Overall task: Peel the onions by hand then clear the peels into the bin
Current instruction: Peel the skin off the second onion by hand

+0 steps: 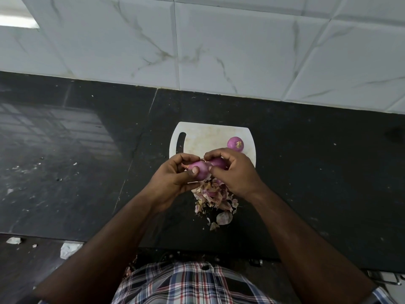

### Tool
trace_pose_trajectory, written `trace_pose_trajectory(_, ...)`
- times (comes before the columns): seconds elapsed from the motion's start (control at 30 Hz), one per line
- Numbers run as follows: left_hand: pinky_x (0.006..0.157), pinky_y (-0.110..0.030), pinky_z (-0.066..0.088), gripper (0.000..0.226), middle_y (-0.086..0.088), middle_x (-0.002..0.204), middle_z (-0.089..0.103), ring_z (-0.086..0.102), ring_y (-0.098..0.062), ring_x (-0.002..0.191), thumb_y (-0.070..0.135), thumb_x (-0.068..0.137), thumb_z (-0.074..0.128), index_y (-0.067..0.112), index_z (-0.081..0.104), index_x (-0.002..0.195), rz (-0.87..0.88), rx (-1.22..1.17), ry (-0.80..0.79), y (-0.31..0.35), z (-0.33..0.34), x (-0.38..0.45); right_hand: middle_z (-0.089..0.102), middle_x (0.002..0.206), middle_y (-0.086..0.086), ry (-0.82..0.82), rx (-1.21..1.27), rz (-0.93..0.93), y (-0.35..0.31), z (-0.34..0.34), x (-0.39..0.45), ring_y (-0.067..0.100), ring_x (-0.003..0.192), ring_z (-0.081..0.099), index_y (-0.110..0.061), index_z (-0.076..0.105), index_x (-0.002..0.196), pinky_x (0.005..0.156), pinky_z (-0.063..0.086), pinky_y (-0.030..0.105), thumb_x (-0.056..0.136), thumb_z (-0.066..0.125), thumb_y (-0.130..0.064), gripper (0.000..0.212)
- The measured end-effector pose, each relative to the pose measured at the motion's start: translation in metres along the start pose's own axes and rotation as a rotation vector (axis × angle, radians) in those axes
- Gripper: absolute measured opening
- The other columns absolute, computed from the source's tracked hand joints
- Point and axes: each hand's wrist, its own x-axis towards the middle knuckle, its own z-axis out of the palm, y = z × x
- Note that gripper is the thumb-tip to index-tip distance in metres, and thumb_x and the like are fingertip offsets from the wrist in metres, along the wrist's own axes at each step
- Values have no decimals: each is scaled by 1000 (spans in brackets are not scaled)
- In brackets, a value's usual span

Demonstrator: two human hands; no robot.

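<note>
I hold 1 onion in my left hand, above the near edge of the white cutting board. My fingers curl round it from behind and below, and my thumb lies across its front, the nail facing up at me. The onion is purple and glossy where the skin is off, with a loose flap of skin sticking out at its 9 o'clock side.

My right hand sits at 3 o'clock of the left one, fingers bent, tips meeting the left hand's at the top of the onion. Under those bent fingers I see a 2nd purple rounded shape, touching the onion I hold; I cannot tell whether it is another onion or part of the same one. The right hand is closed round it, thumb pressed against its near side.

1 more onion lies alone on the board at 1 o'clock from my hands, peeled, its root end toward me.

The peels lie in a heap at 6 o'clock of my hands, partly on the board's near edge and partly on the black counter. A few bigger pieces lie loose just beyond the heap, nearer to me.

White marble-look wall tiles stand at 12 o'clock behind the counter. My checked shirt shows at 6 o'clock.
</note>
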Motion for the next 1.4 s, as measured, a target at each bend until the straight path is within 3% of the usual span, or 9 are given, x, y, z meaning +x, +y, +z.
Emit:
trace_pose_trajectory(0.2, 85, -40, 62, 31, -17, 115, 68, 71, -31, 96, -2, 81, 63, 6, 62, 110, 1, -168, -49, -1, 0, 2, 74, 94, -9, 88, 60, 48, -2, -1, 3, 5, 93, 70, -23, 74, 95, 85, 59, 29, 77, 71, 0, 29)
trace_pose_trajectory(0.43, 81, -43, 63, 29, -17, 113, 73, 74, -33, 89, 1, 85, 57, 13, 73, 105, -102, -355, -32, -15, 1, 2, 70, 85, -13, 139, 34, 119, -5, 8, 6, 0, 84, 66, -19, 72, 88, 69, 51, 9, 76, 71, 4, 26)
trace_pose_trajectory(0.63, 76, -39, 64, 27, -16, 111, 74, 72, -36, 90, 8, 86, 57, 13, 77, 102, -157, -457, 30, -18, 4, 2, 74, 88, 1, 107, 418, 363, -1, 7, 15, 21, 88, 70, -15, 70, 82, 78, 61, 43, 77, 73, 9, 24)
trace_pose_trajectory(0.73, 68, -35, 63, 27, -19, 108, 73, 73, -34, 86, 9, 91, 53, 12, 76, 105, -170, -527, 38, -18, 3, 2, 72, 88, 9, 76, 691, 474, -5, 7, 15, 23, 81, 67, -8, 66, 82, 68, 59, 37, 77, 67, 19, 27)
trace_pose_trajectory(0.83, 62, -30, 62, 31, -20, 103, 73, 75, -27, 78, 12, 104, 40, 12, 69, 116, -175, -571, 29, -14, 0, 3, 71, 90, 12, 48, 845, 530, -3, 6, 13, 22, 79, 67, -6, 63, 85, 73, 56, 39, 79, 65, 19, 26)
trace_pose_trajectory(0.9, 61, -29, 62, 34, -20, 102, 72, 74, -25, 76, 15, 107, 35, 12, 66, 120, -180, -568, 46, -12, -3, 5, 72, 94, 11, 42, 749, 509, 2, 2, 12, 23, 84, 69, -6, 65, 88, 78, 58, 41, 81, 67, 16, 23)
trace_pose_trajectory(1.03, 65, -28, 62, 34, -20, 105, 72, 74, -24, 80, 27, 100, 48, 10, 67, 122, -197, -536, 36, -9, -8, 6, 74, 97, 0, -83, 80, 358, 11, -7, 1, 17, 96, 71, -15, 72, 96, 84, 60, 34, 82, 79, -8, 17)
trace_pose_trajectory(1.17, 65, -26, 62, 34, -18, 101, 73, 75, -24, 81, 18, 90, 58, 10, 66, 123, -156, -442, 11, -9, -10, 7, 73, 111, -9, -235, -303, 264, -3, -10, -5, 9, 102, 65, -22, 74, 111, 89, 52, 31, 89, 72, -36, 26)
trace_pose_trajectory(1.4, 56, -26, 56, 31, -13, 102, 73, 72, -22, 77, 23, 89, 61, 19, 70, 119, -116, -281, 11, -1, -9, 7, 73, 115, -5, -226, -363, 226, -16, -6, 4, 12, 106, 66, -20, 75, 112, 94, 54, 32, 92, 56, -1, 33)
